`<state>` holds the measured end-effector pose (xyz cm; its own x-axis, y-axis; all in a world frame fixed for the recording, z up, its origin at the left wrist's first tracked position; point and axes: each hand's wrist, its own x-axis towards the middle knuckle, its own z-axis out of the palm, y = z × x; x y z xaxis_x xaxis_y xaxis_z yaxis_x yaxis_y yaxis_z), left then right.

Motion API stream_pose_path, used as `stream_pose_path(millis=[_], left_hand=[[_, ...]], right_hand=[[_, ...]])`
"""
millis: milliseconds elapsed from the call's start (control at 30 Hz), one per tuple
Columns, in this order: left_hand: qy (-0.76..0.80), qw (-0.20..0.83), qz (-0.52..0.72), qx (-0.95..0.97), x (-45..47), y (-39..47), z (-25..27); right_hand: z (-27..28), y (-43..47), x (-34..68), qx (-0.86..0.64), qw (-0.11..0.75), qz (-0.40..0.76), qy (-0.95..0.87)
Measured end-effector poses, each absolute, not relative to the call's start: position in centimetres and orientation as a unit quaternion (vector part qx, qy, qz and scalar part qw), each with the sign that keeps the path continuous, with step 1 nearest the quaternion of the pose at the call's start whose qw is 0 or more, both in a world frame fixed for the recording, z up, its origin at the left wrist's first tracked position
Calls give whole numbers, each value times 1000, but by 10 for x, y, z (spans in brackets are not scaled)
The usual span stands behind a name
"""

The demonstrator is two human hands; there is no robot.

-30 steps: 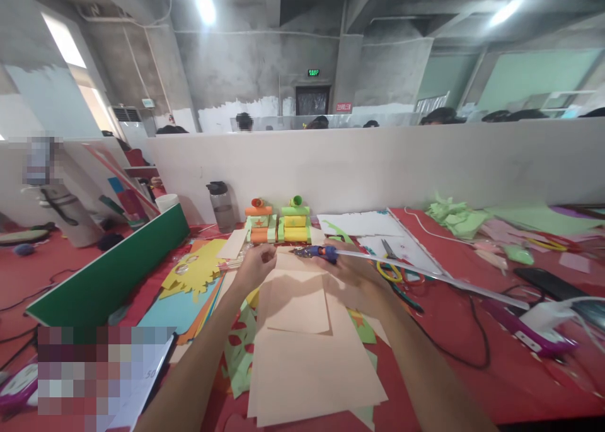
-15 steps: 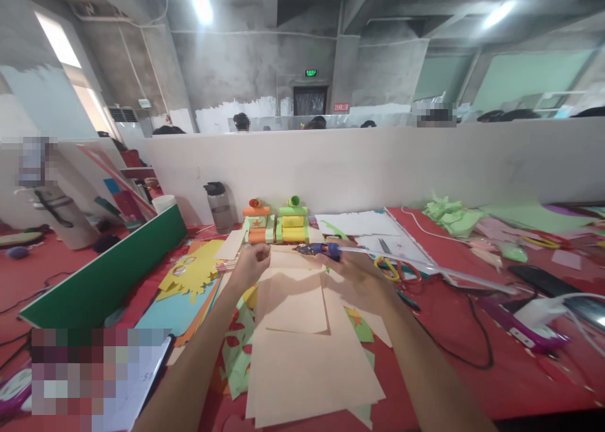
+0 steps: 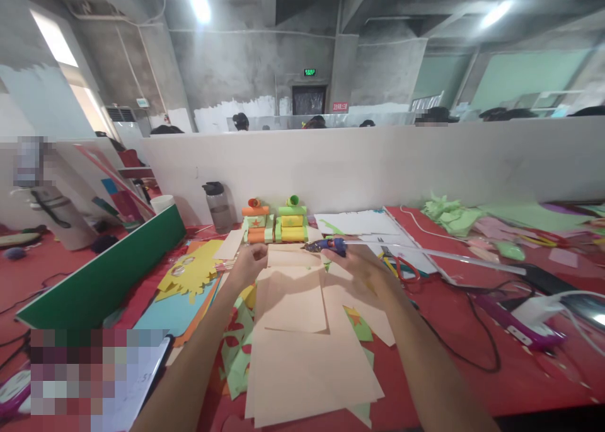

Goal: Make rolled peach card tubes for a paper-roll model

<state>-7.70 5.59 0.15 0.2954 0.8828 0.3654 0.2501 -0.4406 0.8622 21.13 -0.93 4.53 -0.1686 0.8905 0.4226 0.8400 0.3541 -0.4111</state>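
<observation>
A blue hot glue gun (image 3: 334,247) is in my right hand (image 3: 358,260), its nozzle pointing left. A long clear glue stick (image 3: 454,257) juts from its back end. The nozzle is over a peach paper piece (image 3: 289,259); whether it touches I cannot tell. My left hand (image 3: 249,265) pinches that piece at its left end, fingertips together. Below both hands lie a smaller peach sheet (image 3: 295,303) and larger peach sheets (image 3: 312,369). Behind them stand two rolled-paper models, one orange (image 3: 258,222) and one yellow-green (image 3: 292,222).
A green board (image 3: 104,268) stands on edge at left, near yellow paper cutouts (image 3: 193,271). A water bottle (image 3: 218,208) stands by the white partition (image 3: 359,167). Scissors (image 3: 407,268), a purple power strip (image 3: 520,321) and a black cable (image 3: 494,356) lie at right.
My right hand and the glue gun have shifted slightly right along the peach paper, and the glue stick has moved with them. My left hand stays at the paper's left end.
</observation>
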Motion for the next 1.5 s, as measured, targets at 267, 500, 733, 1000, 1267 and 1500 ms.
stream_pose_path(millis=[267, 500, 733, 1000, 1267, 1500], left_hand=[[391, 369, 450, 714, -76, 57, 0], [400, 371, 460, 700, -85, 68, -9], [401, 376, 459, 698, -85, 69, -12], [396, 381, 465, 694, -88, 75, -17], [398, 382, 461, 696, -87, 76, -19], [407, 376, 451, 699, -84, 69, -13]], right_hand=[[41, -3, 208, -581, 273, 69, -764], [38, 7, 232, -619, 225, 43, -751], [37, 8, 230, -632, 215, 44, -744], [40, 8, 239, -638, 200, 33, -743], [39, 7, 238, -655, 212, 3, -725], [36, 9, 237, -638, 215, 12, -739]])
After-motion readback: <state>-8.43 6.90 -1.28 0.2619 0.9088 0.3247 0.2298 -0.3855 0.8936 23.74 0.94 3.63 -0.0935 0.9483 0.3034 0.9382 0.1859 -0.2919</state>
